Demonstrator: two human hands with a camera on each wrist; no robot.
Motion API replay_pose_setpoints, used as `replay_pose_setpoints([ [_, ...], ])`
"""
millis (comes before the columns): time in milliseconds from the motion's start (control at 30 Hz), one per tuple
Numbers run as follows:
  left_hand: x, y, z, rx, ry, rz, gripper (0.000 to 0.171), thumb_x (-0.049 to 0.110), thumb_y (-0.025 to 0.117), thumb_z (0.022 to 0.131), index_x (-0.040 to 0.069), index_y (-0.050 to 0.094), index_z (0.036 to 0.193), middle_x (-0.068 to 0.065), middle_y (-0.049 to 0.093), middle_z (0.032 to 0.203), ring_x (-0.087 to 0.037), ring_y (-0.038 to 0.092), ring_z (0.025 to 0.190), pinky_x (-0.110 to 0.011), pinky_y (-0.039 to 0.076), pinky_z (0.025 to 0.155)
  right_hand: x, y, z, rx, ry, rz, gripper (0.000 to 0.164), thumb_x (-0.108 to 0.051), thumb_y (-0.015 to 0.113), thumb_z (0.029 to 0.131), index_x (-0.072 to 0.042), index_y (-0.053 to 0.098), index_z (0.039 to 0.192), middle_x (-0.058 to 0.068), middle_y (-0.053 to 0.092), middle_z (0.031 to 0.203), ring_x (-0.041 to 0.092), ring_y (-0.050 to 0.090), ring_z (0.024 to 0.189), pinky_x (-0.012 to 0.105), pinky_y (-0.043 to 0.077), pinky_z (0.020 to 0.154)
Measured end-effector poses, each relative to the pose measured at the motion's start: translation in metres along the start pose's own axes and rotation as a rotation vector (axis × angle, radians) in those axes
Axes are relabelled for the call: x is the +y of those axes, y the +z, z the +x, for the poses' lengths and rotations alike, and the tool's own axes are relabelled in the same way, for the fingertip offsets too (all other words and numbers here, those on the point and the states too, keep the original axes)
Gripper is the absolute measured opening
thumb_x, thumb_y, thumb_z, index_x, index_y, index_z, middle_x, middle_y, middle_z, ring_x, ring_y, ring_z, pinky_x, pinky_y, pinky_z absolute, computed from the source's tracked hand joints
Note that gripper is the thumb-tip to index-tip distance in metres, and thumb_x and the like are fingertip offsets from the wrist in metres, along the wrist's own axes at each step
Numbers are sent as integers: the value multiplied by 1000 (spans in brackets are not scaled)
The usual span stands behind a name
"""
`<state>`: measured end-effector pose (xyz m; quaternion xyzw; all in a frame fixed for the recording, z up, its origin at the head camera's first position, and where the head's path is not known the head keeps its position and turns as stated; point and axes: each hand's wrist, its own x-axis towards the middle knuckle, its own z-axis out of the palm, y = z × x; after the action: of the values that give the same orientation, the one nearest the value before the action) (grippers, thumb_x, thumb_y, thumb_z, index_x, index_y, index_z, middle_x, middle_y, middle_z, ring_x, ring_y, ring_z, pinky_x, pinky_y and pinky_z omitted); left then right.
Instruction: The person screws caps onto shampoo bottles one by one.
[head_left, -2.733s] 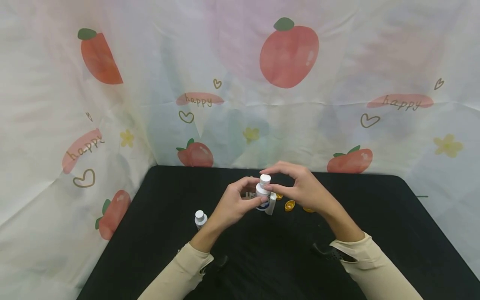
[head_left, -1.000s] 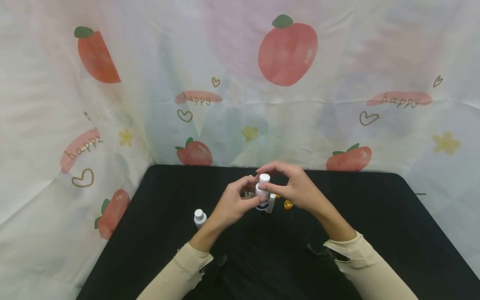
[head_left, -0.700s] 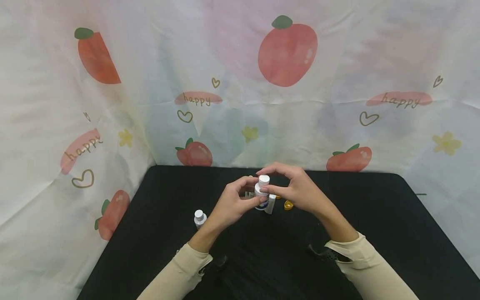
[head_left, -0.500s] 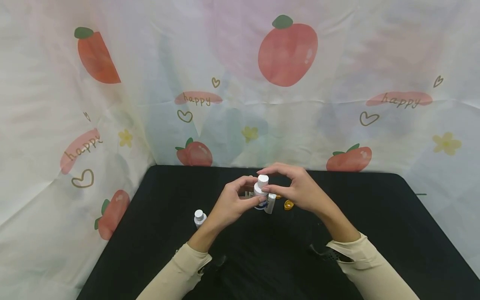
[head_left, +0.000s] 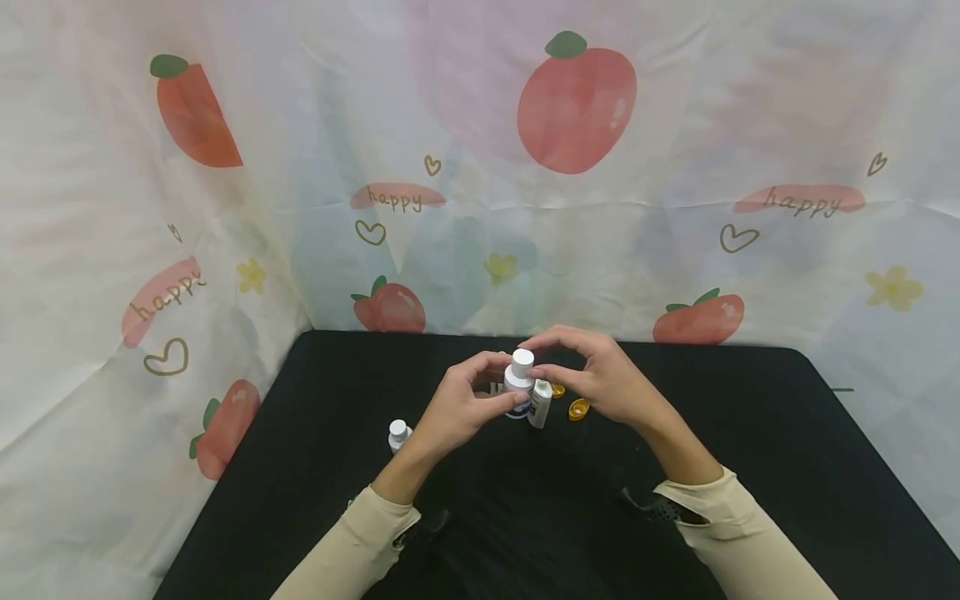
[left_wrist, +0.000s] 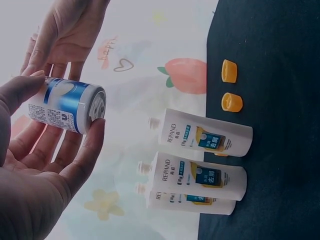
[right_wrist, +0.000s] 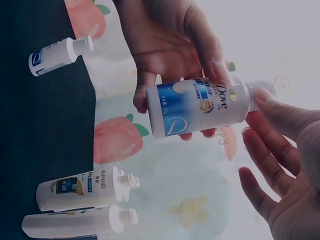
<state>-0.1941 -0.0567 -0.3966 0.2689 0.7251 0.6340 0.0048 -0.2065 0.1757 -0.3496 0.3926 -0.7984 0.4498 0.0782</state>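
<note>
A white and blue Dove bottle is held off the table in my left hand, its fingers and thumb curled round the body. In the left wrist view the bottle's base faces the camera. My right hand is at the bottle's top, its thumb on the white cap and its fingers curving behind. Below the held bottle, white REPAND bottles with open necks and no caps stand on the black table.
Another capped white and blue bottle stands left, beside my left forearm. Orange caps lie right of the REPAND bottles. A cloth backdrop printed with fruit rises behind the table and along its left side.
The Dove bottle and left hand have shifted slightly left, showing more of the REPAND bottle behind. My right hand moved left, then a little back right, staying at the cap.
</note>
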Motion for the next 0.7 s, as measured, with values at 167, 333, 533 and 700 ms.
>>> replay_pose_setpoints([
  [167, 0, 0, 0, -11, 1, -21, 39, 8, 78, 90, 7, 65, 127, -11, 69, 119, -30, 66, 112, -36, 59, 86, -1, 1, 1, -1, 4, 10, 36, -10, 78, 89, -21, 70, 123, -7, 68, 117, 17, 64, 106, 32, 53, 91],
  [333, 0, 1, -1, -23, -2, -36, 41, 8, 78, 90, 8, 64, 129, -10, 68, 119, -24, 66, 112, -33, 59, 86, -2, 1, 1, -10, 8, 23, 39, -9, 78, 89, -19, 70, 125, -6, 68, 119, 17, 64, 110, 29, 52, 93],
  [533, 1, 2, 0, -42, 2, -40, 42, 10, 77, 91, 7, 63, 131, -10, 68, 122, -28, 65, 114, -38, 58, 89, -4, 3, 3, -11, 18, 21, 41, -11, 80, 88, -21, 69, 127, -6, 68, 122, 13, 62, 115, 32, 51, 97],
  [700, 0, 3, 1, -49, 11, -42, 39, 10, 77, 91, 9, 64, 129, -7, 68, 122, -31, 65, 113, -36, 58, 90, -5, 4, 4, -5, 28, 21, 42, -14, 82, 87, -23, 69, 125, -7, 68, 122, 13, 62, 115, 32, 51, 96],
])
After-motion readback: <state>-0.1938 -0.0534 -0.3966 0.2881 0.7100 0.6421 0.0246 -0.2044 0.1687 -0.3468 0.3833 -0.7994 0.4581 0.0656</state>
